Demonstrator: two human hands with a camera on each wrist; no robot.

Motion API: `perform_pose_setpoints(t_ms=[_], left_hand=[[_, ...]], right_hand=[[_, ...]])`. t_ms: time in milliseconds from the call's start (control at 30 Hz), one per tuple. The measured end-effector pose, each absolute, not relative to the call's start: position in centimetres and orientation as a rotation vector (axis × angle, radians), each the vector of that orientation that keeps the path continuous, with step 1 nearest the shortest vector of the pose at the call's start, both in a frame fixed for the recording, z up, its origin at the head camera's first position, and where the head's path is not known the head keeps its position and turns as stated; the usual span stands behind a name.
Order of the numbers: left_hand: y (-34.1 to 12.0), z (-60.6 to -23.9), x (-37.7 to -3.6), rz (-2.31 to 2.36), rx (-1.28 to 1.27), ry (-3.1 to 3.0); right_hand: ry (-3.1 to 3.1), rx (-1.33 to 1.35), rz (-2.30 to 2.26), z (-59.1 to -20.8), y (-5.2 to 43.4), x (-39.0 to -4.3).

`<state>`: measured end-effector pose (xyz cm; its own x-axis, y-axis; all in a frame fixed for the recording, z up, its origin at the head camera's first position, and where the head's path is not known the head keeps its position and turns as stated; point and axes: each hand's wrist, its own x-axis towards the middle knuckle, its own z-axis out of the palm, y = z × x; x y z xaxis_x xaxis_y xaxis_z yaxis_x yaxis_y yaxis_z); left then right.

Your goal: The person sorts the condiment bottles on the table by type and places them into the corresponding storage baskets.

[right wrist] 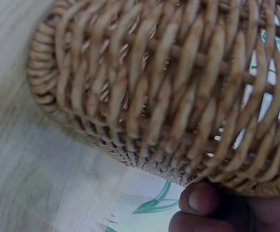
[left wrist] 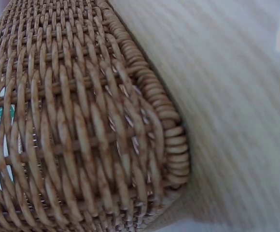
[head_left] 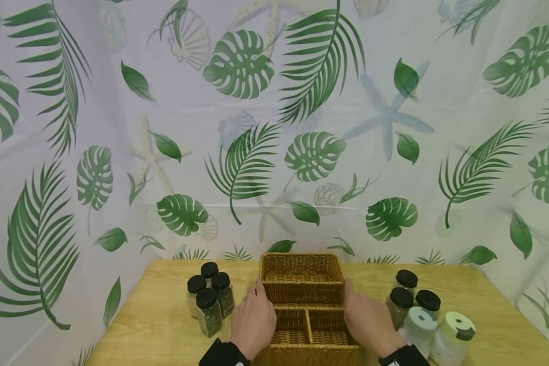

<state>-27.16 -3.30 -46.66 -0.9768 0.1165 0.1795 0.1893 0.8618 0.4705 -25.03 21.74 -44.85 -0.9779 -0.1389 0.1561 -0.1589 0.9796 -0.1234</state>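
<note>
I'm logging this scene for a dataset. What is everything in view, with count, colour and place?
wicker basket: one, tan, three compartments, middle of the table near the front edge.
dark-lidded jars: four, clear with black lids and greenish contents, left of the basket.
black-lidded jars: three, clear with black lids, right of the basket.
pale-lidded jars: two, whitish with light lids, front right corner.
table: one, light wood.
curtain: one, white with green leaf print, behind and around the table.
left hand: on the basket's left side.
right hand: on the basket's right side.
</note>
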Motion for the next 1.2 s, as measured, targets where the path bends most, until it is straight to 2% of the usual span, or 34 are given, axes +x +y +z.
perform_pose_setpoints(t_ms=[700, 1200], left_hand=[[-3.6, -46.1, -25.0, -0.804, -0.207, -2.957], [-3.2, -46.0, -24.7, -0.761, -0.1, -3.005]], right_hand=[[-3.126, 0.124, 0.299, -44.4, 21.3, -23.2], [-3.18, 0.069, 0.305, -44.4, 21.1, -22.5]])
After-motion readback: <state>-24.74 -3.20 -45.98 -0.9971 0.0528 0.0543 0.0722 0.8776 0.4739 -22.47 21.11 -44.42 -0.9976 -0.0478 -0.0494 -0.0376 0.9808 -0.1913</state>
